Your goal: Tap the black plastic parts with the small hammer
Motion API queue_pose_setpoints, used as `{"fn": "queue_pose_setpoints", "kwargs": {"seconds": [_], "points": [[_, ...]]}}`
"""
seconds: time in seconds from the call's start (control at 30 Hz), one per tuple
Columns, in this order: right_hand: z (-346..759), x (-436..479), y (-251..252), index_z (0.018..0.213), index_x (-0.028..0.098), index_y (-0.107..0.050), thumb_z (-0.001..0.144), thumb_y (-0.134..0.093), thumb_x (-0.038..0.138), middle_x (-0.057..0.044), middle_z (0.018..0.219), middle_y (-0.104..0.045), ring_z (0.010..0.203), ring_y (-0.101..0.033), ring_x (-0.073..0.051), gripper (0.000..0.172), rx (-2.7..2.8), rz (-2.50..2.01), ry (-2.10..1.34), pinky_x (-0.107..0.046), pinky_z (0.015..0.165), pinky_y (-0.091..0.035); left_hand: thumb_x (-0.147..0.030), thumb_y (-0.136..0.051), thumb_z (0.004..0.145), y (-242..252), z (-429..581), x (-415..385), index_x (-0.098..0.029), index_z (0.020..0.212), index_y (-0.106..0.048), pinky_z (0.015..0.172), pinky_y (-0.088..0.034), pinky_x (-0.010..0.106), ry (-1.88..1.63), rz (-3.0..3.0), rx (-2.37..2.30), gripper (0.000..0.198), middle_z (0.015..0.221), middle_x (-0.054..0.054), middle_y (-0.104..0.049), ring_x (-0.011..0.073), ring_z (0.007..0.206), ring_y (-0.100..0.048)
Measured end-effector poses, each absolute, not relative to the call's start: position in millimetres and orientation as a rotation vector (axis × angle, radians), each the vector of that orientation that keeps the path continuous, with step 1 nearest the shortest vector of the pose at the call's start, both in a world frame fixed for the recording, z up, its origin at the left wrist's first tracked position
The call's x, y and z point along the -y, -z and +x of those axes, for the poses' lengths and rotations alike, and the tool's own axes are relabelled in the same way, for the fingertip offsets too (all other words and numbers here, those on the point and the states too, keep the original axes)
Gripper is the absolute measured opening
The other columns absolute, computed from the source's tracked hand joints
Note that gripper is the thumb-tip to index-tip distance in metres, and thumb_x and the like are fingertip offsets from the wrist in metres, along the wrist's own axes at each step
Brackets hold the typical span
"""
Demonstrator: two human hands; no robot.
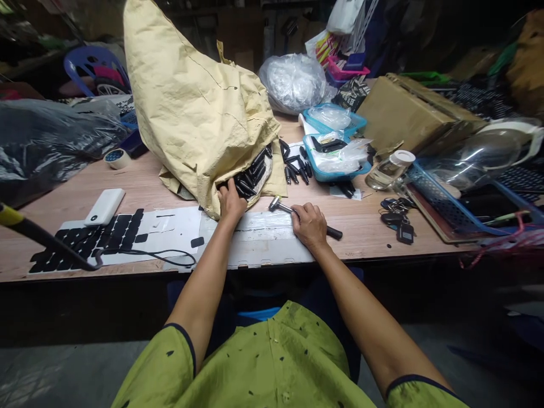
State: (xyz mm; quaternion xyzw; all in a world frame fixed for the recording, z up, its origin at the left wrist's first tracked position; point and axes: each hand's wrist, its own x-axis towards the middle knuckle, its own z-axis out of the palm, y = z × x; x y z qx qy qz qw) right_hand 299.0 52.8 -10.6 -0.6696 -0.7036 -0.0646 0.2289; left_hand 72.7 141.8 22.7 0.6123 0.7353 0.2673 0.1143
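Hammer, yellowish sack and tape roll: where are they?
Hammer [285,208]: head view, on its metal shaft.
Yellowish sack [202,107]: head view, on its front.
Tape roll [121,161]: head view, on its outer side.

On the counter [361,238], a white power bank [105,207] lies at the left, with a roll of tape [118,158] behind it. Over to the right, a jar [385,175] with a white lid sits near some keys [404,233] and a blue basket [442,198]. A brown box [395,113] is behind the jar. A blue chair [70,67] shows at the far left.
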Motion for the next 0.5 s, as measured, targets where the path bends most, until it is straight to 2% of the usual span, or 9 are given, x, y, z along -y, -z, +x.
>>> {"fn": "queue_pose_setpoints", "kwargs": {"seconds": [0.1,0.17,0.37,0.5], "points": [[299,-53,10,0.106,0.024,-0.072,0.095,-0.05,0.025,-0.008,0.092,-0.059,0.089,-0.045,-0.023,0.024,1.941,-1.847,0.177,-0.033,0.074,-0.031,-0.011,-0.065,0.073,-13,78,-130,-0.024,0.151,-0.04,0.112,-0.039,0.056,-0.794,1.933,-2.035,0.083,0.123,0.015,-0.055,0.0388,0.123,-0.05],[299,-53,10,0.105,0.024,-0.071,0.095,-0.05,0.025,-0.008,0.092,-0.059,0.089,-0.045,-0.023,0.024,1.941,-1.851,0.18,-0.033,0.074,-0.031,-0.013,-0.067,0.073,-10,76,-127,-0.025,0.151,-0.042,0.111,-0.041,0.054,-0.808,1.987,-1.976,0.083,0.122,0.014,-0.056,0.0371,0.121,-0.05],[299,-53,10,0.105,0.023,-0.071,0.095,-0.05,0.025,-0.008,0.092,-0.058,0.089,-0.045,-0.023,0.023,1.947,-1.861,0.174,-0.033,0.074,-0.03,-0.019,-0.071,0.071,-22,57,-129,-0.024,0.138,-0.059,0.107,-0.049,0.043,-0.833,2.125,-1.732,0.069,0.118,0.008,-0.061,0.0285,0.114,-0.056],[300,-53,9,0.105,0.023,-0.071,0.096,-0.049,0.026,-0.008,0.092,-0.059,0.089,-0.045,-0.023,0.024,1.95,-1.861,0.174,-0.033,0.074,-0.031,-0.008,-0.06,0.071,-40,50,-126,-0.02,0.128,-0.068,0.103,-0.052,0.036,-0.696,2.111,-1.728,0.059,0.118,0.007,-0.064,0.0251,0.108,-0.062]]}}
